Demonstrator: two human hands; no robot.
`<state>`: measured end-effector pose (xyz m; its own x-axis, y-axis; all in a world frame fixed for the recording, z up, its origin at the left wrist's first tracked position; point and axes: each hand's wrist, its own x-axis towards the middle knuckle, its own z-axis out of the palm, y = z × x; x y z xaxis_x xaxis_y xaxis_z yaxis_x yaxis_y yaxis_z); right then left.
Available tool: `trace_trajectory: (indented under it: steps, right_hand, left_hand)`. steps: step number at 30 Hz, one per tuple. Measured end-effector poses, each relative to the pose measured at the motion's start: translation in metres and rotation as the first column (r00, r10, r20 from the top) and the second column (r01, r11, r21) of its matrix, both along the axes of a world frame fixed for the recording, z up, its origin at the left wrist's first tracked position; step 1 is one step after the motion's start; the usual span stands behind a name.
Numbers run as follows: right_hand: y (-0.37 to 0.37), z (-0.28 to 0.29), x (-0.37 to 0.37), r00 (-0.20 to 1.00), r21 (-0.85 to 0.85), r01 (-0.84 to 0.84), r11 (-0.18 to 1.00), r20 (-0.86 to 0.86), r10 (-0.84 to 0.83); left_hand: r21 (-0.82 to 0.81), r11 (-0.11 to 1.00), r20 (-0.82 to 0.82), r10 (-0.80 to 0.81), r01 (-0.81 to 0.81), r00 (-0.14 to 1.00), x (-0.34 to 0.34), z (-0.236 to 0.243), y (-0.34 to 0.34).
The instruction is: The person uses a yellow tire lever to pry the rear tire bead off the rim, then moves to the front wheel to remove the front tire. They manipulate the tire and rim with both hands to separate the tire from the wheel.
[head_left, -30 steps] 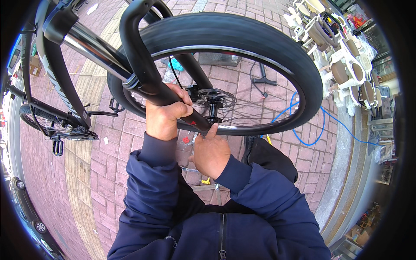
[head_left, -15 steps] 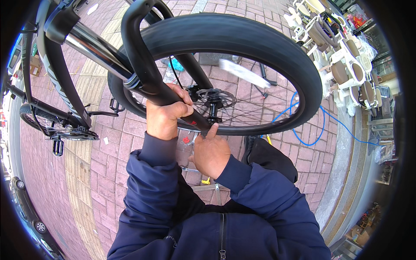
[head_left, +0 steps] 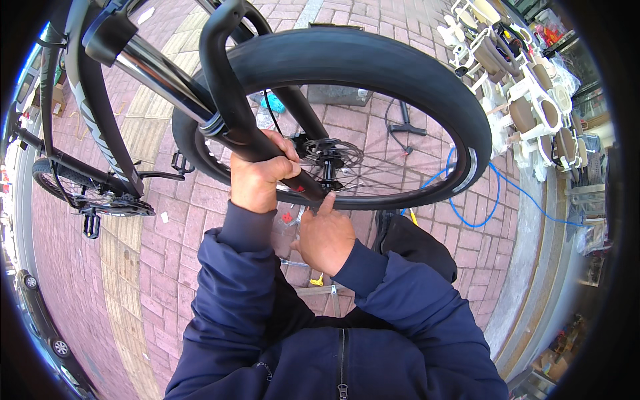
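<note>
A black bicycle fork (head_left: 257, 143) slants down in front of me, with the front wheel (head_left: 347, 50) between its legs. My left hand (head_left: 259, 175) is closed round the near fork leg, fingers wrapped behind it. At that leg's lower end, beside the hub (head_left: 329, 165), my right hand (head_left: 325, 239) grips with its index finger stretched along the axle end; its other fingers are partly hidden. A disc brake rotor (head_left: 347, 148) sits on the hub's far side. The spokes look smeared, and a pale mark (head_left: 474, 160) shows on the wheel's right side.
Behind the wheel lies a black hand pump (head_left: 405, 129). A blue hose (head_left: 497, 200) loops across the brick paving at right. White-and-brown child seats (head_left: 533, 110) are piled by the shopfront. Another bicycle part, a rear wheel (head_left: 57, 187), stands at left; a yellow tool (head_left: 317, 281) lies below my hands.
The fork and wheel have shifted slightly right, my left hand with them. A blurred white strip inside the wheel has gone from there; a pale mark now shows at its right. My right hand stays put.
</note>
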<state>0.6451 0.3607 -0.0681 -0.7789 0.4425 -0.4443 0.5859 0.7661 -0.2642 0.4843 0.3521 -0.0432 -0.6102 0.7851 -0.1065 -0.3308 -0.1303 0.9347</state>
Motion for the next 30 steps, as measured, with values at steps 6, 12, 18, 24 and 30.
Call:
trace_trajectory:
  steps: [6, 12, 18, 24, 30]
  right_hand:
    - [0.023, 0.012, 0.009, 0.992, -0.224, -0.074, 0.972, -0.117, 0.049]
    - [0.065, 0.063, 0.022, 0.905, -0.651, -0.304, 0.695, -0.425, -0.002]
    - [0.038, 0.176, 0.010, 0.551, -0.384, -0.296, 0.875, -0.817, -0.172]
    - [0.009, 0.304, -0.069, 0.359, -0.526, -0.663, 0.533, -0.848, -0.390]
    - [-0.021, 0.401, -0.145, 0.443, -0.345, -0.897, -0.278, -0.704, -0.556]
  left_hand:
    - [-0.057, 0.998, 0.017, 0.002, -0.001, 1.000, 0.001, -0.001, 0.007]
    - [-0.007, 1.000, -0.013, 0.016, -0.016, 1.000, 0.005, -0.011, 0.016]
    - [-0.093, 0.996, -0.224, -0.039, 0.018, 0.974, -0.004, -0.042, 0.026]
    - [0.023, 0.998, 0.009, -0.052, 0.052, 0.999, -0.003, -0.075, 0.046]
    - [0.065, 0.996, -0.046, 0.064, -0.061, 0.997, 0.006, -0.074, 0.044]
